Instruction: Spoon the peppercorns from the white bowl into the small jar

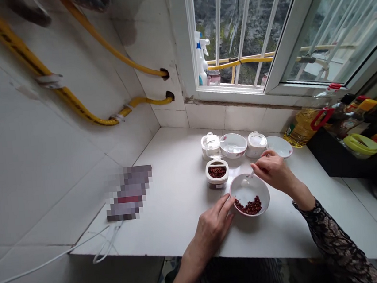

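Note:
A white bowl (244, 189) with a pinkish rim stands on the white counter, and small dark-red peppercorns (250, 206) lie along its near side. My left hand (213, 226) steadies the bowl at its left rim, fingers stretched against it. Above the bowl's far right edge, my right hand (273, 169) is closed around the handle of a small pale spoon (250, 176) that dips toward the bowl's inside. Just beyond my left hand sits an uncovered seasoning jar (218, 182), filled with the same peppercorns.
Behind stand a white jar (209, 146), a bowl (234, 146), a second lidded jar (256, 144) and a shallow bowl (279, 147). An oil bottle (302, 126) and a black rack (325, 157) of condiments are at right. A blurred flat object (131, 191) with a white cable (107, 249) lies left.

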The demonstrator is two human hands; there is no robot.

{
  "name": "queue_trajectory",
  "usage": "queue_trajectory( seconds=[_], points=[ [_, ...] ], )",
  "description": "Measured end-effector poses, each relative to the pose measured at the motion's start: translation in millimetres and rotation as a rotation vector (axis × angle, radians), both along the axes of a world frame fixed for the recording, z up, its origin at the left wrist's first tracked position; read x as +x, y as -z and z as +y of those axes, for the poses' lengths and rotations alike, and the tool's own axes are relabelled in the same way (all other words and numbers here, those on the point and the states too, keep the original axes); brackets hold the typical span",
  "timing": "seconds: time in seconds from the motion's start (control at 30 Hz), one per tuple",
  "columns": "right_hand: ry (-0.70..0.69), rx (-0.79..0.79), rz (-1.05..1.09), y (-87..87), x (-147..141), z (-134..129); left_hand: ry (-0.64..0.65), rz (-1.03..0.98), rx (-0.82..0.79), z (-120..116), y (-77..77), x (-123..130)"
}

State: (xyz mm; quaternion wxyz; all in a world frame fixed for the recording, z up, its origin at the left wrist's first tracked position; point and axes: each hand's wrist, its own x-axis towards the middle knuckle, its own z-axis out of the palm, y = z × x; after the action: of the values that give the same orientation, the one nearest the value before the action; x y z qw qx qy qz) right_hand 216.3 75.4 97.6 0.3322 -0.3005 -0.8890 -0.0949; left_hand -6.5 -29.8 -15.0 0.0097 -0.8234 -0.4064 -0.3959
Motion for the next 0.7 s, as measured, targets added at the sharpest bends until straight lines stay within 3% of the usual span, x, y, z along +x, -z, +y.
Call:
queue_trajectory(
  seconds=[0.17, 0.27, 0.47, 0.7],
  points=[
    [0.094, 0.009, -0.161, 10.7, 20.8, -13.2, 0.002, -0.006, 0.004, 0.2, 1.2, -0.1],
    [0.074, -0.078, -0.181, 14.1, 20.8, -21.5, 0.001, -0.009, -0.002, 0.0, 0.5, -0.2],
    [-0.009, -0.257, -0.083, 21.8, 13.3, -26.7, 0.003, -0.015, -0.013, -0.2, 0.4, -0.1],
    [0.037, -0.241, 0.06, 24.5, 16.5, -22.5, 0.002, -0.001, 0.0, -0.4, -1.9, -0.2]
  ],
)
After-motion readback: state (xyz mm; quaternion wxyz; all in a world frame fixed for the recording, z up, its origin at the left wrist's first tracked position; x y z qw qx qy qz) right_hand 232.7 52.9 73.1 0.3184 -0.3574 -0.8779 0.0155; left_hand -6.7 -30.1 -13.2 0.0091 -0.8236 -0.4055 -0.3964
